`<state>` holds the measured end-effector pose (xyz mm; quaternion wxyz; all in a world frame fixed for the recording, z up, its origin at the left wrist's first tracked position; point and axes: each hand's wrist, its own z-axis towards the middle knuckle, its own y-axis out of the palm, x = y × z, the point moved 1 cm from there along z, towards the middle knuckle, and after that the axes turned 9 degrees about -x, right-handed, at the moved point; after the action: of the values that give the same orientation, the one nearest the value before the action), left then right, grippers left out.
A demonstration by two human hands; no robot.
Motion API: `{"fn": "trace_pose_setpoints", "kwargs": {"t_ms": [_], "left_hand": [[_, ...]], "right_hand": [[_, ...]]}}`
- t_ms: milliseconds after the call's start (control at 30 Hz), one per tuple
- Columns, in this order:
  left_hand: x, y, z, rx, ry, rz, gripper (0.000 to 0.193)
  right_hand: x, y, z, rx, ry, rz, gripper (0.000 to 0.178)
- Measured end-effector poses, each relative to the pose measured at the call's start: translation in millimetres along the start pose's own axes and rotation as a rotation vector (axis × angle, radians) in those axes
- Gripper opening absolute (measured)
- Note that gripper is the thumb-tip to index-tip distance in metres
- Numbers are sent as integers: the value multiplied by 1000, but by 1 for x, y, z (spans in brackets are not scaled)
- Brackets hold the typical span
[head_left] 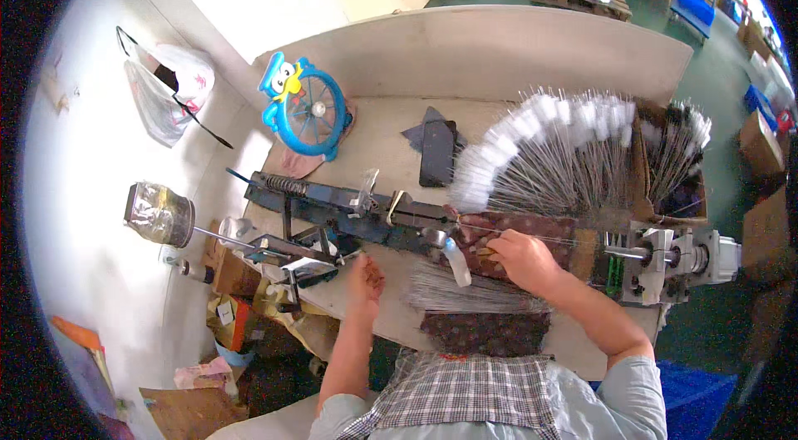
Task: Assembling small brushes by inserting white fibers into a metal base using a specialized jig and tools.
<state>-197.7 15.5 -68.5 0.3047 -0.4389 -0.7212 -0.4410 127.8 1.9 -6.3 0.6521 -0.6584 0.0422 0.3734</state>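
Observation:
A long black metal bench machine (399, 211) lies across the table. My left hand (366, 280) is closed beside its lever linkage (312, 257); whatever its fingers hold is too small to make out, and a reddish-brown patch shows on it. My right hand (525, 261) is pinched, with a small yellowish bit at the fingertips, over a dark patterned cloth (478, 232). Thin wires run past it toward a metal spindle (628, 253) on the right. Between my hands lies a bundle of thin metal wires (474, 290), next to a whitish bottle-like piece (456, 262).
White-bristled wire brushes (549, 141) fan out at the back right, beside a cardboard box (644, 166) of dark brushes. A dark phone (438, 153) and a blue duck-shaped fan (314, 112) stand behind the machine. A plastic-wrapped weight (162, 214) juts out left on a rod.

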Motion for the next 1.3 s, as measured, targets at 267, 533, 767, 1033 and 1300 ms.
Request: {"fn": "trace_pose_setpoints", "kwargs": {"t_ms": [267, 533, 767, 1033, 1300], "left_hand": [[16, -35, 6, 121, -48, -275, 23], [10, -25, 10, 240, 103, -352, 12], [-13, 114, -65, -290, 193, 154, 14], [-48, 205, -46, -513, 76, -21, 13], [-51, 221, -52, -594, 123, 267, 16]], "right_hand": [[-8, -3, 4, -41, -33, 118, 27], [-19, -24, -8, -71, 20, 152, 31], [-21, -68, -7, 262, -71, -7, 21], [4, -70, -27, 281, 48, 199, 19], [11, -89, -33, 77, 331, 614, 22]]}}
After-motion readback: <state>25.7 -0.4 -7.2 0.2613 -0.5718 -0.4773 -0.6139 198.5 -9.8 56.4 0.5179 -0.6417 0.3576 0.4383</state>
